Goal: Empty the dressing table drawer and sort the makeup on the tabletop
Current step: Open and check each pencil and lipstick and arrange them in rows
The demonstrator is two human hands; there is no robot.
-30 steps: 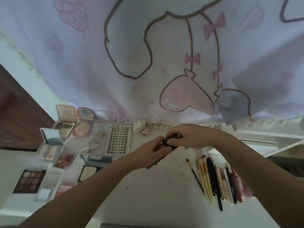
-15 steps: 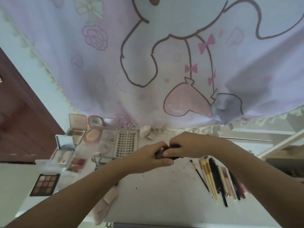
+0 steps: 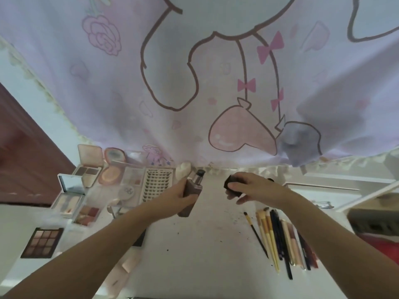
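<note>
Left hand (image 3: 183, 196) gripping bottle (image 3: 191, 194), right hand (image 3: 248, 187) holding cap (image 3: 232, 185)

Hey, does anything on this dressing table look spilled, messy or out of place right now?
Yes. Dark specks are scattered over the white tabletop beside the row of brushes, like spilled powder or crumbs. Also, the bottle in the left hand is uncapped; the right hand holds its dark cap.
</note>
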